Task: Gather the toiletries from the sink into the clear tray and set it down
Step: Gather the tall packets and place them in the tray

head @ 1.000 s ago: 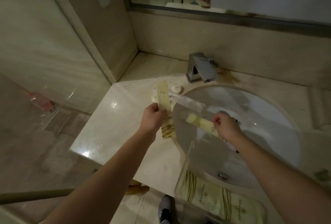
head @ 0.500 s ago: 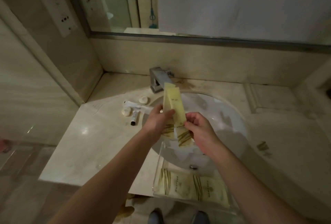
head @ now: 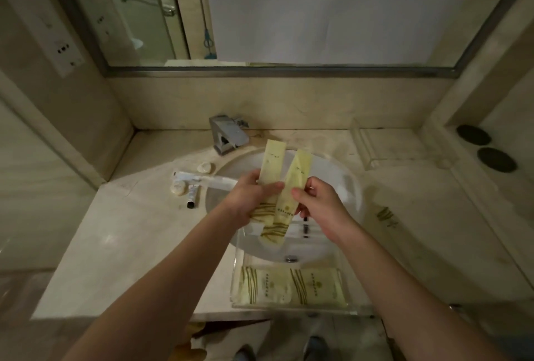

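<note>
Over the white sink basin (head: 341, 176), my left hand (head: 248, 199) grips a long yellow packet (head: 271, 164) that stands upright. My right hand (head: 315, 202) pinches a second yellow packet (head: 291, 187) that leans against the first. The clear tray (head: 239, 274) rests across the sink's near rim and holds two flat yellow packets (head: 291, 285). On the counter left of the basin lie a clear-wrapped toothbrush (head: 202, 180), a small tube (head: 192, 196) and two round soaps (head: 177, 189). Something small and dark (head: 305, 229) shows below the packets.
A chrome faucet (head: 228, 134) stands behind the basin. Another clear tray (head: 367, 144) sits at the back right of the marble counter (head: 115, 230). Two dark round discs (head: 485, 147) lie in a recess on the right. A mirror spans the wall above.
My right hand has brought its yellow packet up from the tray to beside the one in my left hand. My view has shifted right and up.
</note>
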